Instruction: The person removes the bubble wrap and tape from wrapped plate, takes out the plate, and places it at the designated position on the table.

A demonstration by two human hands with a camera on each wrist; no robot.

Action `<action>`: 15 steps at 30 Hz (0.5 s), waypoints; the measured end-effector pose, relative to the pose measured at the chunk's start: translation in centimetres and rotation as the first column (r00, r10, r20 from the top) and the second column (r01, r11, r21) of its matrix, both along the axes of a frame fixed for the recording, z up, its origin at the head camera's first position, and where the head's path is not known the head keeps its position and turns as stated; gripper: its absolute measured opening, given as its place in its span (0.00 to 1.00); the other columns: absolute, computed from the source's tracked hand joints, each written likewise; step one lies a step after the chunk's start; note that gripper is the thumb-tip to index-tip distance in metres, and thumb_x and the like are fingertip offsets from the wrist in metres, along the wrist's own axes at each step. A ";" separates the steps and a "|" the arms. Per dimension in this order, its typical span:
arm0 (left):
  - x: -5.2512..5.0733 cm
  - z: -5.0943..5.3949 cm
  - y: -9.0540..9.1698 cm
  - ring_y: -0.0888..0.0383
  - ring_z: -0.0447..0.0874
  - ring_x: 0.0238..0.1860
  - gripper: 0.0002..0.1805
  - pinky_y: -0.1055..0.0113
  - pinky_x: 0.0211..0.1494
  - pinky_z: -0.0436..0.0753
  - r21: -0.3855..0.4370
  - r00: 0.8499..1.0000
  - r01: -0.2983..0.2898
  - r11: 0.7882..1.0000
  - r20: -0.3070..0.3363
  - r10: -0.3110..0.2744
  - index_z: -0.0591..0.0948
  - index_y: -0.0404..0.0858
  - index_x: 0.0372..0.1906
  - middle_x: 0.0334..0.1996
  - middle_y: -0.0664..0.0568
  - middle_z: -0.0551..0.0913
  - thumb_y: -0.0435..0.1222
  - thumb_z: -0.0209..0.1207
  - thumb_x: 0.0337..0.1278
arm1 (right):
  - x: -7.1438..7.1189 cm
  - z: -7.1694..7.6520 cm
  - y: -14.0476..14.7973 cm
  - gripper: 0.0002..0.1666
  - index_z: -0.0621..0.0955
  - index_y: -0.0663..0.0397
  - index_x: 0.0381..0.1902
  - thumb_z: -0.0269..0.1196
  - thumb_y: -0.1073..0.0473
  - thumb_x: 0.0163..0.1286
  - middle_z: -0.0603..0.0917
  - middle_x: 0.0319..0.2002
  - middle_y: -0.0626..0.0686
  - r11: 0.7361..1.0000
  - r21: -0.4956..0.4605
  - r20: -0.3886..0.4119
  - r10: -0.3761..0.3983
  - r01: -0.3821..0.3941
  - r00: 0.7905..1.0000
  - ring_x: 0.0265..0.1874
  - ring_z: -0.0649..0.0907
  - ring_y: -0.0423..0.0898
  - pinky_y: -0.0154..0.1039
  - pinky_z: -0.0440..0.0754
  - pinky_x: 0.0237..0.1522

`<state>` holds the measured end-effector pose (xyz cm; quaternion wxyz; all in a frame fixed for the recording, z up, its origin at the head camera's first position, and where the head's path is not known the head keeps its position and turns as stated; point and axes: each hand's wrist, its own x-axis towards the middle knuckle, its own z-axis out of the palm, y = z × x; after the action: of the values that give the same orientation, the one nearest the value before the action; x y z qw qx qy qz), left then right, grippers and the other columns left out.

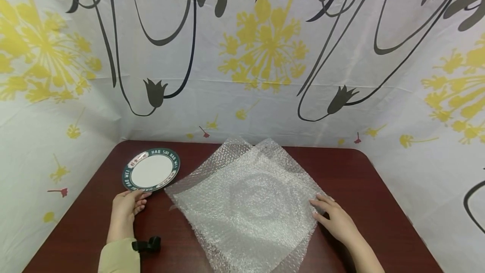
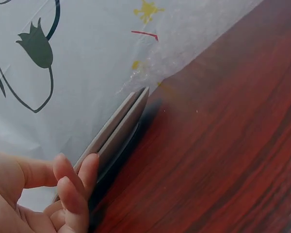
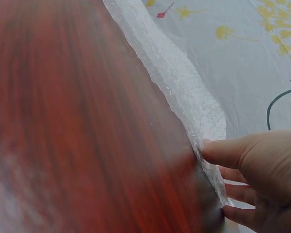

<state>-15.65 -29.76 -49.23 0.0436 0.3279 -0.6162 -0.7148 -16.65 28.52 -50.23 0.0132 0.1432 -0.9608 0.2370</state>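
At the left of the table lies a white plate with a dark green lettered rim. My left hand pinches its near edge between thumb and fingers. From the side, the left wrist view shows two rims one against the other, slightly raised off the tabletop. A large sheet of bubble wrap, in overlapping layers, spreads across the middle of the table. Faint round ring shapes show in its centre. On its right edge rests my right hand, fingers spread and loosely bent; the thumb touches the edge.
The dark red wooden table has its back edge against a patterned cloth backdrop, which also rises on both sides. A black strap with a small device sits on the left wrist by the sleeve.
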 end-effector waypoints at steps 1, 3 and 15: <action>0.0 0.0 -0.1 0.65 0.79 0.20 0.22 0.73 0.24 0.79 0.006 1.000 0.008 1.000 0.001 -0.008 0.65 0.26 0.61 0.21 0.57 0.84 0.34 0.51 0.69 | 0.0 0.0 0.0 0.25 0.79 0.56 0.58 0.66 0.57 0.63 0.71 0.63 0.64 1.000 0.001 0.000 0.000 0.000 1.000 0.62 0.65 0.69 0.69 0.68 0.52; 0.0 0.1 -0.2 0.64 0.79 0.20 0.19 0.73 0.24 0.79 0.017 1.000 0.026 1.000 0.002 -0.026 0.67 0.27 0.59 0.21 0.58 0.84 0.34 0.50 0.69 | 0.0 0.0 0.0 0.25 0.79 0.56 0.58 0.66 0.57 0.63 0.71 0.63 0.64 1.000 0.006 -0.005 0.004 -0.004 1.000 0.62 0.65 0.70 0.69 0.68 0.52; 0.2 0.4 -0.8 0.62 0.81 0.22 0.18 0.71 0.27 0.81 0.056 0.993 0.119 0.991 0.008 -0.119 0.67 0.29 0.57 0.24 0.56 0.85 0.35 0.50 0.70 | -0.2 0.1 0.1 0.24 0.80 0.56 0.57 0.67 0.57 0.63 0.73 0.61 0.64 0.999 0.036 -0.036 0.027 -0.026 0.999 0.62 0.67 0.67 0.66 0.71 0.51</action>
<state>-15.50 -30.52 -48.78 -0.0118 0.2957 -0.6146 -0.7312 -16.83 28.66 -50.08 0.0250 0.1604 -0.9625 0.2174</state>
